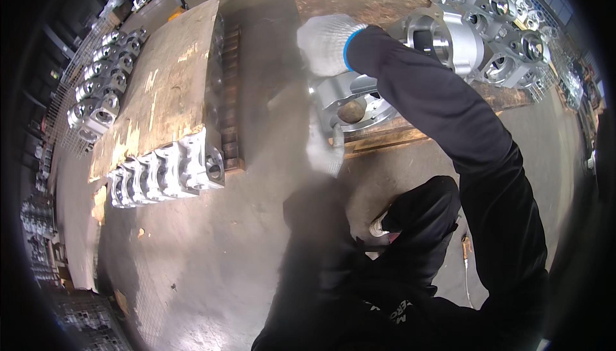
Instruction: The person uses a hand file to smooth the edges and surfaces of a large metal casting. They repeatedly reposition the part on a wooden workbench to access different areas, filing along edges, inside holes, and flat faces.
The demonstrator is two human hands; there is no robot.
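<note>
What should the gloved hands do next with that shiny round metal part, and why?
Probably lift or tip the round metal part a little, with both hands together. The right hand rests on its far rim and the left hand is at its near edge, where it overhangs the wooden pallet. It looks heavy, so one hand alone seems risky.

Dim hall; hazy smear mid-frame, glare on metal, fisheye bending, black rim.

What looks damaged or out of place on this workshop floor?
The wooden board lying over the stacked metal castings is worn, its surface chipped and peeling in pale patches. The casting under the gloved hands sits flat on its pallet.
</note>
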